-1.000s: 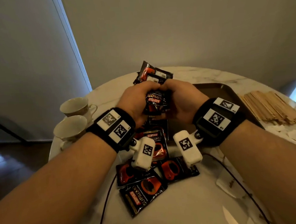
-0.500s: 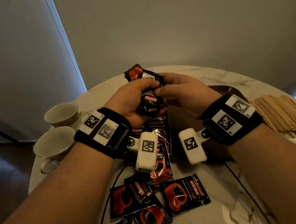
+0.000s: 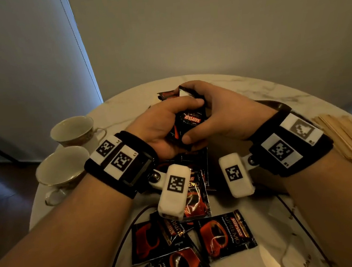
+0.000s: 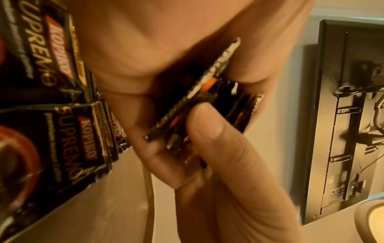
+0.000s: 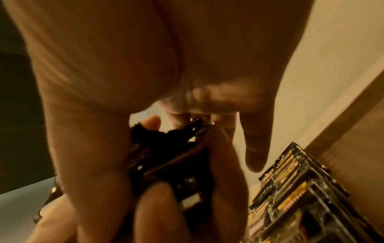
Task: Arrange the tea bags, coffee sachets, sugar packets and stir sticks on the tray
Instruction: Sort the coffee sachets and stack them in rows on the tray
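Both hands hold one stack of black-and-red coffee sachets (image 3: 188, 121) above the round marble table (image 3: 125, 103). My left hand (image 3: 165, 123) wraps the stack from the left, thumb across its top. My right hand (image 3: 218, 116) grips it from the right, thumb low on its near face. The left wrist view shows the stack (image 4: 207, 102) edge-on between fingers. In the right wrist view it is a dark bundle (image 5: 172, 157). More sachets (image 3: 223, 236) lie loose on the near table. Only the dark tray's rim (image 3: 275, 105) shows, behind my right wrist. Wooden stir sticks (image 3: 343, 136) lie far right.
Two pale teacups (image 3: 73, 130) (image 3: 62, 168) stand at the table's left edge. White paper packets (image 3: 292, 236) lie near right beside a thin black cable (image 3: 302, 228). A wall stands close behind the table.
The two hands have shifted a little right with the stack, and the right fingers now reach over its top edge. The view has tilted, showing more near sachets.
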Demonstrator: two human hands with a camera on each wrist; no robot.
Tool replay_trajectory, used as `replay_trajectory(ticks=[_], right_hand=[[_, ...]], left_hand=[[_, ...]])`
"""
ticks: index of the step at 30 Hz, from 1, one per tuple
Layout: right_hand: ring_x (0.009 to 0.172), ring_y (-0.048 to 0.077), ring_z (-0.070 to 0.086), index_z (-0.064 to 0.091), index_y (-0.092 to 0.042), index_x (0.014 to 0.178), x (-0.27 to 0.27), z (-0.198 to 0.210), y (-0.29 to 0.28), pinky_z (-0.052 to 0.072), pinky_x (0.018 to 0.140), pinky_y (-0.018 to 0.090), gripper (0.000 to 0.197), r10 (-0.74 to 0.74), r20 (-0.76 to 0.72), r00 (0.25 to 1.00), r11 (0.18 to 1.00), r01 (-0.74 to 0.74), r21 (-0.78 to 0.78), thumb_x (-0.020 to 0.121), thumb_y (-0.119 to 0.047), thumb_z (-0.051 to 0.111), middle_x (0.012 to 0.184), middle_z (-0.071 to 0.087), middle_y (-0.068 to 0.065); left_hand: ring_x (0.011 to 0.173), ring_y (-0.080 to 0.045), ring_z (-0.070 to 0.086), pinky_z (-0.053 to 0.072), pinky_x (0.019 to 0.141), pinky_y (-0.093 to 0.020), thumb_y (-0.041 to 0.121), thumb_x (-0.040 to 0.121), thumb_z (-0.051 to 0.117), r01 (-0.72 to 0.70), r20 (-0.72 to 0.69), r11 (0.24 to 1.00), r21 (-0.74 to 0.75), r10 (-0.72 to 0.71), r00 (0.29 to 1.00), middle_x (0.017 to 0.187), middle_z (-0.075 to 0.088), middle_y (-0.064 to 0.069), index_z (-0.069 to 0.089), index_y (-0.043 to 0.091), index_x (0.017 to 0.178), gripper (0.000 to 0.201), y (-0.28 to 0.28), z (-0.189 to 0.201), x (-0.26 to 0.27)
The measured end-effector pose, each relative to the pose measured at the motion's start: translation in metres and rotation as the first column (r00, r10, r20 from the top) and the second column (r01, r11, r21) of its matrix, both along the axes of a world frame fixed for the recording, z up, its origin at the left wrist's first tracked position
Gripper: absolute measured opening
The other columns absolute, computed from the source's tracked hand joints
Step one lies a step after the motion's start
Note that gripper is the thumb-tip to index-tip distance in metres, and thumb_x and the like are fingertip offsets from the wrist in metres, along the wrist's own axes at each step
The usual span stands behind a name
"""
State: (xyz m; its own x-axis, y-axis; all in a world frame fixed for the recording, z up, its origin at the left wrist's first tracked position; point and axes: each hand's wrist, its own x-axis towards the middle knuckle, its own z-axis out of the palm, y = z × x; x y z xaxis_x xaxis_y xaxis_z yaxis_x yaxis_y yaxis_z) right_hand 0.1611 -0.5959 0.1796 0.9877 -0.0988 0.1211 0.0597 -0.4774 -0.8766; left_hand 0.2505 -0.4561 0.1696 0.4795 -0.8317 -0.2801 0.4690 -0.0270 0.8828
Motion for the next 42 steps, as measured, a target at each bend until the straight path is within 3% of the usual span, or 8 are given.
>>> replay_trajectory(ticks=[7,10,16,23,30,33,38,42], right_hand=[[0.114,0.018,0.070,0.050,-0.021,0.144,0.000,-0.004,0.000,0.059,0.094,0.038,0.089,0.037,-0.015,0.999,0.965,-0.032,0.262,0.066,-0.013,0.091,0.128,0.069,0.000],[0.108,0.022,0.072,0.060,-0.016,0.136,0.005,-0.007,-0.005,0.060,0.088,0.039,0.055,-0.113,0.000,0.994,0.887,0.101,0.451,0.084,-0.014,0.078,0.123,0.072,0.005],[0.060,0.007,0.066,0.066,-0.010,0.100,0.003,-0.008,-0.011,0.051,0.050,0.021,0.008,-0.247,-0.005,0.969,0.798,0.206,0.567,0.096,-0.004,0.063,0.077,0.073,-0.001],[0.063,0.016,0.069,0.057,-0.014,0.085,0.003,-0.001,-0.017,0.053,0.051,0.025,0.020,-0.504,0.052,0.862,0.637,0.331,0.696,0.090,0.002,0.069,0.083,0.076,0.007],[0.081,0.021,0.075,0.069,-0.014,0.072,0.007,-0.008,-0.009,0.061,0.069,0.031,0.025,-0.415,0.095,0.905,0.879,0.372,0.300,0.079,0.009,0.077,0.084,0.074,0.008],[0.090,0.022,0.076,0.079,-0.015,0.080,0.004,-0.007,-0.005,0.063,0.080,0.033,0.024,-0.323,0.057,0.945,0.929,0.305,0.212,0.081,0.008,0.073,0.091,0.078,0.008],[0.087,0.023,0.075,0.075,-0.003,0.099,0.005,-0.005,-0.003,0.061,0.072,0.029,0.023,-0.323,0.040,0.945,0.855,0.273,0.441,0.087,0.012,0.063,0.101,0.074,0.015],[0.097,0.027,0.075,0.059,-0.010,0.130,0.006,-0.007,-0.010,0.061,0.070,0.034,0.057,-0.308,-0.011,0.951,0.753,0.251,0.609,0.078,0.004,0.079,0.116,0.069,0.012]], left_hand=[[0.097,-0.030,0.073,0.059,0.081,-0.043,0.002,0.091,0.057,-0.099,-0.023,0.994,-0.049,0.098,0.995,0.109,0.074,-0.015,0.069,0.007,0.118,0.031,0.008,0.000,0.005],[0.117,-0.040,0.068,0.054,0.099,-0.053,0.003,0.080,0.068,-0.117,-0.027,0.993,-0.034,0.116,0.993,0.129,0.068,-0.022,0.063,0.004,0.134,0.054,0.010,-0.001,0.007],[0.101,-0.032,0.068,0.058,0.072,-0.037,0.027,0.092,0.070,-0.112,-0.047,0.993,-0.041,0.110,0.993,0.120,0.069,-0.016,0.058,0.006,0.143,0.057,0.009,0.003,0.002],[0.075,-0.027,0.069,0.059,0.058,-0.033,0.017,0.098,0.056,-0.278,-0.118,0.961,-0.006,0.275,0.954,0.105,0.072,-0.020,0.058,0.002,0.131,0.037,0.013,0.005,0.009],[0.073,-0.024,0.069,0.055,0.056,-0.032,0.029,0.098,0.064,-0.280,-0.057,0.960,-0.024,0.279,0.959,0.104,0.073,-0.016,0.063,0.007,0.127,0.036,0.008,0.004,0.005],[0.086,-0.025,0.070,0.057,0.064,-0.034,0.035,0.090,0.075,-0.274,0.012,0.961,-0.031,0.274,0.962,0.116,0.075,-0.017,0.068,0.009,0.121,0.041,0.010,0.003,0.004],[0.097,-0.032,0.073,0.060,0.084,-0.043,0.004,0.088,0.071,-0.258,0.056,0.966,-0.010,0.259,0.964,0.124,0.071,-0.024,0.067,0.000,0.120,0.033,0.011,0.000,0.004],[0.109,-0.038,0.071,0.059,0.092,-0.050,-0.002,0.085,0.066,-0.186,0.022,0.982,-0.043,0.187,0.982,0.131,0.067,-0.025,0.066,-0.002,0.127,0.042,0.012,0.002,0.002]])
